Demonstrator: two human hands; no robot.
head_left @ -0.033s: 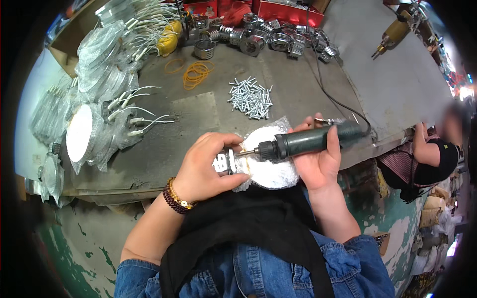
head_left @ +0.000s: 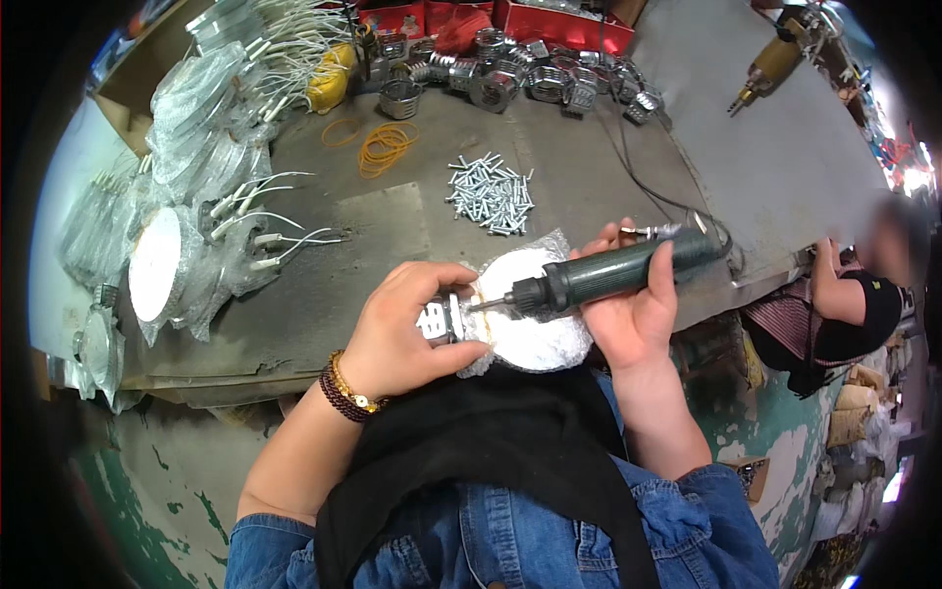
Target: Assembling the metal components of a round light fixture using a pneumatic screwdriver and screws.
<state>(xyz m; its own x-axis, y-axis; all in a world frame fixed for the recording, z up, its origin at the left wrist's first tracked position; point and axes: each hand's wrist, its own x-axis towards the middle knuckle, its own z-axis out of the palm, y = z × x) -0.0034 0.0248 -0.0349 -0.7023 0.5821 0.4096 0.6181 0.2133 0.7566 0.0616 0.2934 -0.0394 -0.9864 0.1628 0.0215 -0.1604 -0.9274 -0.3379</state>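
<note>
My left hand is closed round a small chrome slotted metal fitting, fingers above and thumb below. Against the fitting lies a round, shiny white disc partly in bubble wrap, by the table's near edge. My right hand grips a dark green electric screwdriver, held nearly level over the disc with its bit pointing left. The bit's tip is at the fitting's right side; whether it sits in a screw cannot be made out. A pile of silver screws lies just beyond.
Yellow rubber bands lie left of the screws. Several chrome fittings line the back before red boxes. Bubble-wrapped discs with white wires stack at left. A black cord crosses the right side, where another person sits.
The screwdriver has tilted a little, its rear end higher and its bit sloping down toward the fitting. Its cord has shifted slightly. My left hand stays nearly still.
</note>
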